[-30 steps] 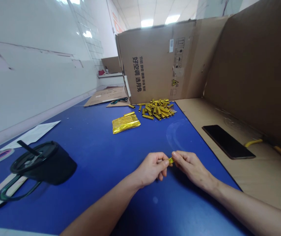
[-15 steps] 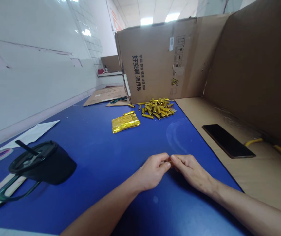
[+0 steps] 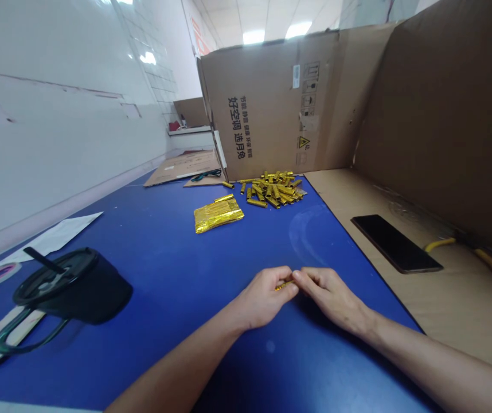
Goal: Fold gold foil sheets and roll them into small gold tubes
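Observation:
Close together above the blue table [image 3: 160,298], my left hand [image 3: 267,295] and my right hand [image 3: 330,295] meet at the fingertips. A piece of gold foil paper [image 3: 284,285] shows between the thumb and fingers of my left hand, mostly covered by them. My right thumb and fingers are pinched at its other end; how much they hold is hidden. Farther back lies a flat stack of gold foil paper [image 3: 218,216]. Behind it to the right is a loose pile of small gold foil tubes [image 3: 274,190].
On the left stands a black lidded mug [image 3: 95,287] with a handle and a dark stick in its lid. A white paper [image 3: 54,238] lies beyond it. Large cardboard walls [image 3: 272,103] rise at the back and right. A black phone [image 3: 394,242] rests on cardboard at right.
More of the gold foil paper shows in my left hand now. My fingers have shifted slightly while staying together. The whole view has moved a little.

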The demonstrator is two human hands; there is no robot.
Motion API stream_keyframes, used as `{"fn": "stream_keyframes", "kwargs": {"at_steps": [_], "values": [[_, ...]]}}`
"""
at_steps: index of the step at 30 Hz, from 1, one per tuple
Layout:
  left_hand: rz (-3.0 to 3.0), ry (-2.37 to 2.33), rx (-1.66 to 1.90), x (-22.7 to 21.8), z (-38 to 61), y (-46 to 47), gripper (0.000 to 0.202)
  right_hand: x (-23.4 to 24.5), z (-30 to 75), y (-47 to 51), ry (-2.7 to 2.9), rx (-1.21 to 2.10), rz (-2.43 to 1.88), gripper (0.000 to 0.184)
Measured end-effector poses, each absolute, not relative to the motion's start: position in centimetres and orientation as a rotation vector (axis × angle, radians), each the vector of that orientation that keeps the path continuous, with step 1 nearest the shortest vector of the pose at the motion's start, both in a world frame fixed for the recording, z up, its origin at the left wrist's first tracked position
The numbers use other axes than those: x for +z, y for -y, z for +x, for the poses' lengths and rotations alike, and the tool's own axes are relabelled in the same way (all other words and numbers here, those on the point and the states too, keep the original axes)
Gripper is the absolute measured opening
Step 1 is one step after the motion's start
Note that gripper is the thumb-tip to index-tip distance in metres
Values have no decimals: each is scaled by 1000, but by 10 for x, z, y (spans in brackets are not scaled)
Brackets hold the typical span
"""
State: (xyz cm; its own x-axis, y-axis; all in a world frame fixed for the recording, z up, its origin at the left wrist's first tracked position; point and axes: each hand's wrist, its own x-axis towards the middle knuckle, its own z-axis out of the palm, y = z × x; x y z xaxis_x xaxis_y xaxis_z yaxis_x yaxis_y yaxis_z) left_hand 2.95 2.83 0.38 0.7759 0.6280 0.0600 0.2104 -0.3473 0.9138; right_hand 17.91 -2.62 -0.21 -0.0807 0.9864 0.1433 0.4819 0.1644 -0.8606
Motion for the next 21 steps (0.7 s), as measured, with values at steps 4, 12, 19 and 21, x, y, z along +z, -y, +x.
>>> {"fn": "stream_keyframes", "kwargs": {"at_steps": [4, 12, 19, 21], "values": [[1957, -652, 522, 5, 29, -29, 19, -4, 179, 26, 1647, 839, -1374, 40], [1824, -779, 542, 20, 19, -44, 24, -5, 185, 22, 1495, 845, -1380, 45], [1454, -809, 738, 17, 20, -48, 29, -3, 180, 26, 1543, 972, -1353, 45], [1357, -823, 842, 14, 22, -48, 30, -1, 177, 29, 1635, 1057, -1343, 43]]}}
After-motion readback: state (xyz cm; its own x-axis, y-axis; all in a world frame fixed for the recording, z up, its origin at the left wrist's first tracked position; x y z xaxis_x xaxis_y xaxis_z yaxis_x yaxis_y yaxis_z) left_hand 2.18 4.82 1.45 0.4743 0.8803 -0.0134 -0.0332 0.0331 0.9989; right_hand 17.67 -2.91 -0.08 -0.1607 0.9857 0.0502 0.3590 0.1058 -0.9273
